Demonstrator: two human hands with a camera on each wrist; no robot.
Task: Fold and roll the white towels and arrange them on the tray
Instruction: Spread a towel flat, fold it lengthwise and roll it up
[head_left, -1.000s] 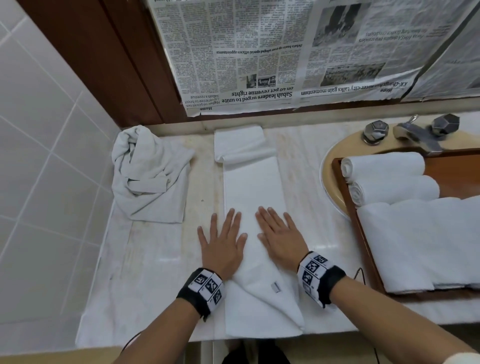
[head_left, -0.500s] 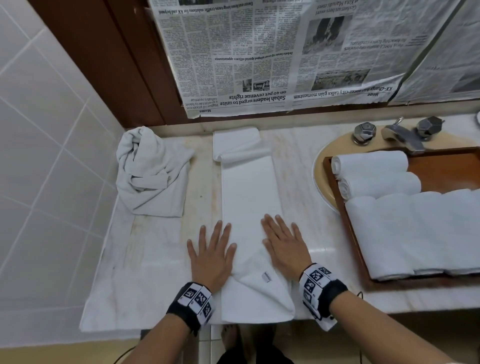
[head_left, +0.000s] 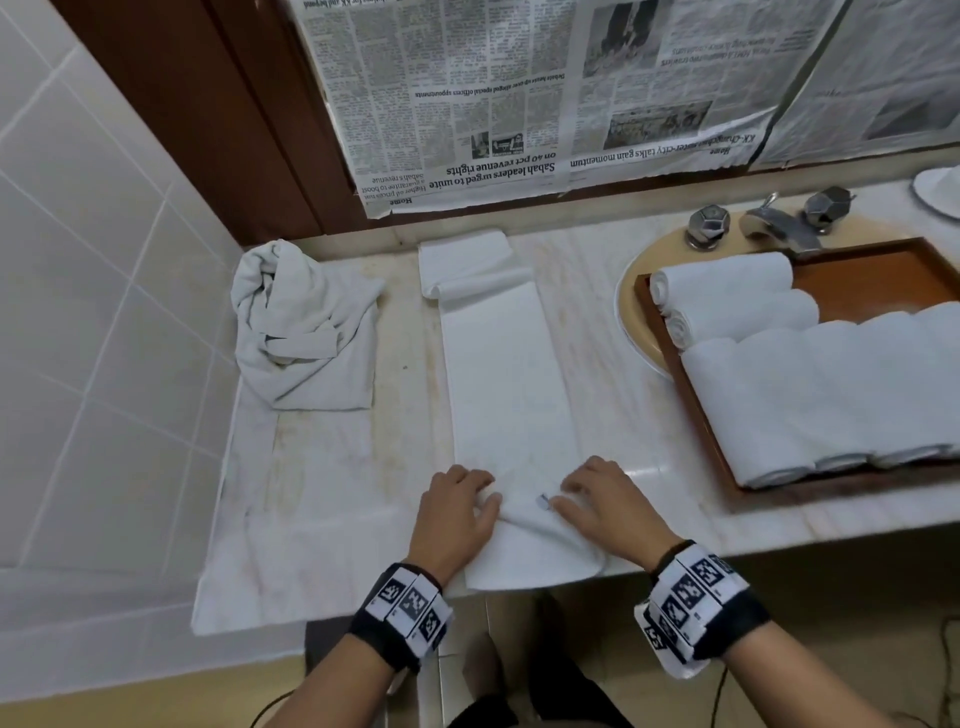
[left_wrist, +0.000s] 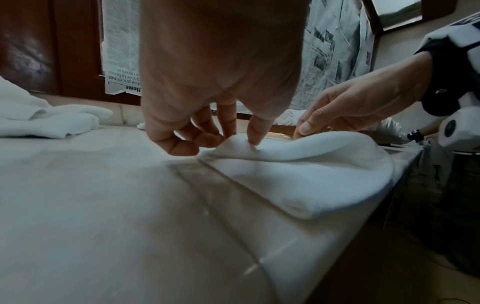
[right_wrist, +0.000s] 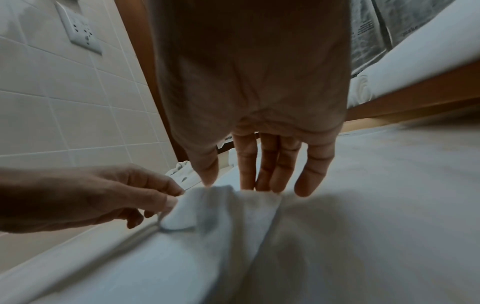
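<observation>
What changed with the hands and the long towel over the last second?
Both hands, left hand and right hand, went from lying flat to curling their fingers round the long towel's near fold, bunching it up. Crumpled towel and tray unchanged.

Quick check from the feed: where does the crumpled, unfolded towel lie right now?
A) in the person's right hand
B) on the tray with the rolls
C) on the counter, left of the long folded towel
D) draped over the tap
C: the crumpled towel lies on the counter left of the long folded towel, apart from it.
</observation>
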